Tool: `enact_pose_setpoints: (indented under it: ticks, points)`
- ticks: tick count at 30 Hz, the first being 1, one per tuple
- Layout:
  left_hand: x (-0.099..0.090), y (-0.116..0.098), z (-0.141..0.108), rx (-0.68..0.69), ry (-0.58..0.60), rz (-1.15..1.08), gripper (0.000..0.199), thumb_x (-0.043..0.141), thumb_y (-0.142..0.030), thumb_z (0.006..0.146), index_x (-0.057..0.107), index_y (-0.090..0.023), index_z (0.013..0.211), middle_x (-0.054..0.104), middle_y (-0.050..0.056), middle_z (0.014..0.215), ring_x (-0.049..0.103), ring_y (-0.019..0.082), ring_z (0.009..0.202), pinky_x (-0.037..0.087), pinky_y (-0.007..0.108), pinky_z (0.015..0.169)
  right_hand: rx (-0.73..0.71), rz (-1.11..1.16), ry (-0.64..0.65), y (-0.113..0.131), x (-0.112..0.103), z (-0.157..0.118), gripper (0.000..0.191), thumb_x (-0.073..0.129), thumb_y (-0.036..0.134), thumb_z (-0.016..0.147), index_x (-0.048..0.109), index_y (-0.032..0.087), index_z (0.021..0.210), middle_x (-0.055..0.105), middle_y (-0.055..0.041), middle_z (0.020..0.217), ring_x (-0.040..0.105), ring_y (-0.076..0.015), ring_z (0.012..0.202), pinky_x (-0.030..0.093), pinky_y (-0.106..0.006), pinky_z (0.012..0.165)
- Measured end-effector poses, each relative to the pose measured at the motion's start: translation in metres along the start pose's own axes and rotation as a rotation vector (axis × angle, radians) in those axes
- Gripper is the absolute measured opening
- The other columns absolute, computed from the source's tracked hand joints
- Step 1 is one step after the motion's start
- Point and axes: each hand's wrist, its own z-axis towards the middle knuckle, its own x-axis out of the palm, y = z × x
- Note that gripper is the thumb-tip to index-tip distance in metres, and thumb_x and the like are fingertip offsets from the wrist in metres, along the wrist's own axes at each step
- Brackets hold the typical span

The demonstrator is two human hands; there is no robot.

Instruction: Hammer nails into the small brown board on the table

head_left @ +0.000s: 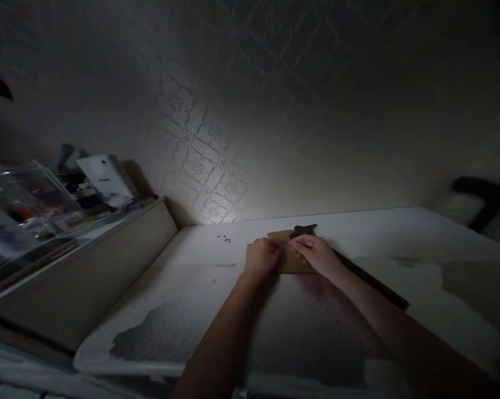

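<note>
Both hands rest on a small brown board [290,256] near the middle of the white table [399,233]. Left hand [263,259] is curled, knuckles up, pressing the board's left edge; can't tell if the fingers actually pinch anything. Right hand [314,252] lies flat-ish over the right half, fingers pointing to 10 o'clock, touching the surface, grip itself not readable in this dim light. The board sits directly under and between the two hands, far edge showing at 12 o'clock. A dark piece [303,228] pokes out just past that edge. Long dark rod [374,285] runs from the right hand toward 4 o'clock. Tiny dark bits [223,239] lie at 10 o'clock, apart. To do this well, judged: keep the left hand pinning firmly, work slowly, get more light.
</note>
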Motion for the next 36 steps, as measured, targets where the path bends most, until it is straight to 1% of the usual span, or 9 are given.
enact_pose_setpoints:
  ticks: [4, 8, 11, 14, 17, 20, 23, 27, 36]
  points:
    - [0.003, 0.002, 0.001, 0.058, -0.054, -0.029, 0.025, 0.053, -0.026, 0.077, 0.071, -0.02, 0.093, 0.07, 0.008, 0.091, 0.063, 0.021, 0.085, 0.045, 0.027, 0.078, -0.075, -0.142, -0.024, 0.003, -0.005, -0.001, 0.025, 0.045, 0.036, 0.081, 0.063, 0.018, 0.083, 0.066, -0.0054, 0.078, 0.06, -0.0163, 0.07, 0.046, -0.026, 0.059]
    - [0.007, 0.006, 0.003, 0.068, -0.047, -0.073, 0.023, 0.054, -0.024, 0.076, 0.07, -0.02, 0.091, 0.07, 0.008, 0.09, 0.063, 0.02, 0.082, 0.045, 0.026, 0.074, -0.148, -0.595, -0.127, 0.011, -0.019, -0.005, 0.021, 0.043, 0.025, 0.083, 0.063, 0.019, 0.088, 0.066, -0.0066, 0.087, 0.06, -0.0196, 0.082, 0.044, -0.032, 0.075]
    - [0.009, 0.009, 0.004, 0.048, -0.041, -0.113, 0.021, 0.055, -0.022, 0.074, 0.069, -0.018, 0.089, 0.07, 0.007, 0.089, 0.063, 0.019, 0.08, 0.045, 0.025, 0.072, -0.095, -0.906, -0.224, 0.013, -0.032, -0.008, 0.023, 0.044, 0.022, 0.082, 0.062, 0.016, 0.096, 0.064, -0.0115, 0.093, 0.056, -0.024, 0.092, 0.041, -0.036, 0.083]
    - [0.011, 0.011, 0.005, 0.048, -0.038, -0.139, 0.021, 0.055, -0.021, 0.074, 0.068, -0.018, 0.09, 0.069, 0.006, 0.09, 0.063, 0.018, 0.082, 0.046, 0.024, 0.073, 0.033, -1.067, -0.262, 0.009, -0.041, -0.012, 0.03, 0.048, 0.027, 0.082, 0.06, 0.013, 0.105, 0.061, -0.0165, 0.098, 0.054, -0.0281, 0.097, 0.041, -0.038, 0.08]
    - [0.011, 0.011, 0.005, 0.048, -0.038, -0.164, 0.02, 0.056, -0.02, 0.074, 0.068, -0.018, 0.09, 0.069, 0.006, 0.09, 0.063, 0.018, 0.083, 0.045, 0.025, 0.075, 0.103, -1.092, -0.253, 0.002, -0.044, -0.015, 0.034, 0.047, 0.032, 0.083, 0.058, 0.012, 0.109, 0.06, -0.017, 0.097, 0.056, -0.0271, 0.095, 0.042, -0.036, 0.076]
    - [0.012, 0.011, 0.004, 0.041, -0.04, -0.205, 0.02, 0.056, -0.019, 0.074, 0.068, -0.017, 0.089, 0.069, 0.006, 0.088, 0.063, 0.018, 0.081, 0.045, 0.025, 0.074, 0.11, -1.086, -0.228, -0.004, -0.043, -0.015, 0.036, 0.05, 0.036, 0.083, 0.056, 0.013, 0.11, 0.06, -0.0156, 0.097, 0.058, -0.0253, 0.094, 0.042, -0.033, 0.074]
    - [0.013, 0.011, 0.005, 0.033, -0.039, -0.24, 0.019, 0.056, -0.021, 0.075, 0.068, -0.017, 0.088, 0.069, 0.005, 0.087, 0.063, 0.017, 0.08, 0.045, 0.024, 0.072, 0.104, -1.094, -0.165, -0.007, -0.041, -0.015, 0.03, 0.05, 0.036, 0.084, 0.059, 0.014, 0.101, 0.061, -0.0143, 0.092, 0.06, -0.0245, 0.09, 0.042, -0.032, 0.07]
    - [0.014, 0.012, 0.007, 0.02, -0.039, -0.277, 0.018, 0.056, -0.022, 0.074, 0.069, -0.016, 0.086, 0.069, 0.005, 0.084, 0.062, 0.017, 0.078, 0.045, 0.023, 0.069, 0.092, -1.135, -0.094, -0.004, -0.042, -0.015, 0.022, 0.046, 0.031, 0.087, 0.06, 0.013, 0.089, 0.061, -0.014, 0.089, 0.061, -0.0239, 0.085, 0.042, -0.032, 0.067]
    - [0.017, 0.021, 0.012, 0.018, 0.001, -0.371, 0.022, 0.06, -0.014, 0.067, 0.065, -0.016, 0.088, 0.068, 0.003, 0.084, 0.061, 0.015, 0.079, 0.046, 0.022, 0.07, -0.001, -1.071, -0.187, 0.01, -0.038, -0.017, 0.02, 0.044, 0.027, 0.088, 0.053, 0.017, 0.104, 0.056, -0.0108, 0.102, 0.061, -0.0197, 0.08, 0.039, -0.029, 0.061]
